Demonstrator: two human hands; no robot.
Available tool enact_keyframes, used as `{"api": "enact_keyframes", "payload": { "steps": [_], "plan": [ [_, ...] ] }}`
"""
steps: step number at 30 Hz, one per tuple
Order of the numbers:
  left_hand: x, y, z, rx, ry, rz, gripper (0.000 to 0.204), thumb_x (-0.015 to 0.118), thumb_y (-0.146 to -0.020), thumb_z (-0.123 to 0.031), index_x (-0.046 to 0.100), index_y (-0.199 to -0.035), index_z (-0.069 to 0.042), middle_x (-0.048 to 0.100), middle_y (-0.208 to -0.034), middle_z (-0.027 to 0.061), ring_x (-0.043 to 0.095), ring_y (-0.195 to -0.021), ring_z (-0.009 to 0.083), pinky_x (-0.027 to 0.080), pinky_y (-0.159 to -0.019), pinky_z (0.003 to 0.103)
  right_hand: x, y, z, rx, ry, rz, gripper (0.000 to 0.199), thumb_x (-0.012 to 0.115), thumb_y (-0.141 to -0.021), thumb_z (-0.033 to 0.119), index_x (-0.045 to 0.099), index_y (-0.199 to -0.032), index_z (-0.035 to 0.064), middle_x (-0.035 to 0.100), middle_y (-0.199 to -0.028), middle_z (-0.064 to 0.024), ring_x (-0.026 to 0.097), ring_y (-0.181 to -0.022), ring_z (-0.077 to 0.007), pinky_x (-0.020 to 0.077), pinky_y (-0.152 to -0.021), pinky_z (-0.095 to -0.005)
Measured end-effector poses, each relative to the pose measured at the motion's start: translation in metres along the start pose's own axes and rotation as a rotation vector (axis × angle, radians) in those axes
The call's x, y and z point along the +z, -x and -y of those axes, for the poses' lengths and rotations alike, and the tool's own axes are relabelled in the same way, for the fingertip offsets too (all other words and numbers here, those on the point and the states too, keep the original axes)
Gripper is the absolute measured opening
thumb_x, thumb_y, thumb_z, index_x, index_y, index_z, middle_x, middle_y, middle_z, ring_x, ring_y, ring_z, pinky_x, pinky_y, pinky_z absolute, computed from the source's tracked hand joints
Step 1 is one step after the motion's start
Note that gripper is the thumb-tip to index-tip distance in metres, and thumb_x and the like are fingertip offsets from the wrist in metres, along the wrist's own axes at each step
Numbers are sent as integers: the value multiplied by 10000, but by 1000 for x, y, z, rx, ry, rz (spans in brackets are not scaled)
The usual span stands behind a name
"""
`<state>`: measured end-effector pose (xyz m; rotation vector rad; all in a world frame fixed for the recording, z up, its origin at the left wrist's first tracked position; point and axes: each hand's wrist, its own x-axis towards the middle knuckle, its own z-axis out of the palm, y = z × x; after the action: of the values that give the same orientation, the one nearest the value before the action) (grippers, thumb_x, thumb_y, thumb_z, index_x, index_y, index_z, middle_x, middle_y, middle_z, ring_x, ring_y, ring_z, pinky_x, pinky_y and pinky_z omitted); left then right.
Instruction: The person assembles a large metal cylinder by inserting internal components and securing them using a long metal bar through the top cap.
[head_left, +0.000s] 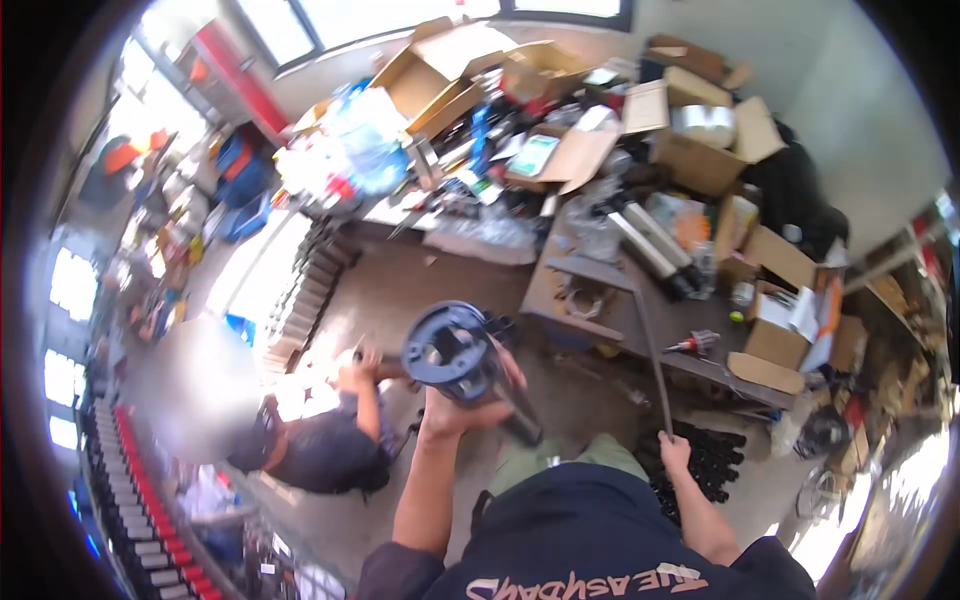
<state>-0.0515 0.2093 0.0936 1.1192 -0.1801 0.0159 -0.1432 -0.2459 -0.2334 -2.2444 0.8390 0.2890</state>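
Note:
In the middle, my left hand (465,412) is wrapped round a black cylindrical housing (445,345). It is held up and tilted, its ringed end with an opening facing me. My right hand (676,452) is closed round the lower end of a long grey metal bar (652,362). The bar rises to the workbench, where it meets a flat crosspiece (597,270) above a metal fixture (588,300). Whether bar and crosspiece are one piece, I cannot tell. Beside my right forearm, several black parts (715,460) lie together on the floor.
A co-worker (325,445) crouches at the left, hands on a dark part. The bench (690,330) carries silver tubes (650,240), a red-handled tool (692,342) and opened cartons (700,125). Grey cylinders (305,290) stand in rows near the co-worker; clutter covers the far table.

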Motion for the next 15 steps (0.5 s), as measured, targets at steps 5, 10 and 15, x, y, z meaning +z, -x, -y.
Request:
{"api": "enact_keyframes", "payload": {
  "steps": [5, 10, 15],
  "plan": [
    [16, -140, 39, 206, 113, -48, 552, 838, -665, -77, 589, -1155, -33, 699, -1016, 79, 659, -916, 171, 524, -782, 310, -9, 50, -37, -23, 21, -139, 516, 675, -867, 493, 696, -785, -16, 648, -636, -181, 662, -623, -310, 494, -642, -443],
    [29, -231, 76, 100, -79, -176, 326, 871, -707, -105, 696, -962, 1, 707, -892, 49, 636, -786, 132, 497, -741, 303, -4, 133, -31, -17, -168, -185, 534, 674, -913, 430, 577, -664, -32, 473, -511, -86, 451, -529, -122, 414, -540, -379],
    [25, -271, 83, -218, -91, -49, 322, 877, -701, -121, 658, -921, -35, 651, -825, 38, 620, -724, 142, 495, -639, 314, 3, 188, 3, -19, -403, -184, 464, 680, -943, 327, 536, -664, -14, 434, -556, 23, 403, -570, -72, 355, -518, -321]
  ]
}}
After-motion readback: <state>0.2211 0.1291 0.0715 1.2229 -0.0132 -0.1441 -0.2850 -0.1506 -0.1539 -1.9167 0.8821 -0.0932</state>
